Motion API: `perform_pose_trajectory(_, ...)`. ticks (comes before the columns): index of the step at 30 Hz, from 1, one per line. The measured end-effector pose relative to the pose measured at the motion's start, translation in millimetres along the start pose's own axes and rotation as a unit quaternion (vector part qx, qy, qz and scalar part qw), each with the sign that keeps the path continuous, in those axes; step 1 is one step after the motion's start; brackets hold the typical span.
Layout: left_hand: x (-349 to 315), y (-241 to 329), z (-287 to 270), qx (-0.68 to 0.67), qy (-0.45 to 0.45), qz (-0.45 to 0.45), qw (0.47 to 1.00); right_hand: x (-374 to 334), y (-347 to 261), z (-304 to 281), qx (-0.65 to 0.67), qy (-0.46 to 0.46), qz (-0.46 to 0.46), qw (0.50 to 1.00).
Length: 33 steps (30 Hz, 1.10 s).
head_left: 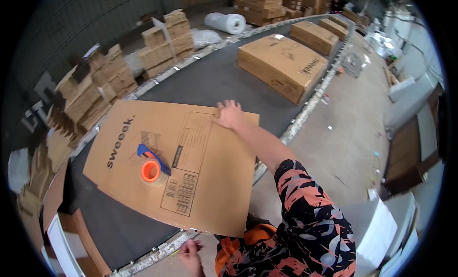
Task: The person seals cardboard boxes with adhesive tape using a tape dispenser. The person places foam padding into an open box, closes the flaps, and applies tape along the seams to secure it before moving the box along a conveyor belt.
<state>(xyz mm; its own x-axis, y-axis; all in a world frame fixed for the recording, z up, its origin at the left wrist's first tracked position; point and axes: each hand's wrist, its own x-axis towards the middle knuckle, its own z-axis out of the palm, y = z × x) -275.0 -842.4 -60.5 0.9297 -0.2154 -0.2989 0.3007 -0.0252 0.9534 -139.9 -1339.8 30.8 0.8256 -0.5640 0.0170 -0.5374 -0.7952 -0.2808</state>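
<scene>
A large flat brown cardboard carton point(224, 177) lies in front of me on the dark conveyor belt point(186, 84), with printed lettering and a barcode label on its top. My right hand point(230, 115) rests on the carton near its far edge, fingers spread and holding nothing. A blue tape dispenser point(164, 166) with a clear tape roll on an orange core lies on the carton's middle. Low in the picture, my left hand point(191, 255) hangs just off the belt's near rail, apart from the carton. Its fingers are loosely bent and apart, with nothing visible in them.
Farther along the belt sit several closed cartons, the nearest one point(281, 62) bulky and tape-sealed. Stacked flat cardboard pieces point(109, 72) line the far side, near a white plastic-wrap roll point(225, 23). At lower left stands an open carton point(71, 243) with white panels inside.
</scene>
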Motion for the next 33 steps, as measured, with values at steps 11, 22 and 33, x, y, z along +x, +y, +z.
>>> perform_pose_trajectory(11, -26.6, 34.5, 62.4, -0.026, 0.163, -0.075, 0.983, -72.9, 9.7, 29.6, 0.054, 0.036, 0.037, 0.997)
perform_pose_trajectory(22, -40.7, -0.4, -70.1, -0.104, 0.061, 0.125, 0.985, -261.1, -15.4, 34.3, 0.116, 0.084, 0.102, 0.984)
perform_pose_trajectory(33, -52.3, -66.4, -53.0, 0.287, 0.318, 0.175, 0.887, -328.1, -30.5, 28.7, -0.257, 0.019, -0.336, 0.906)
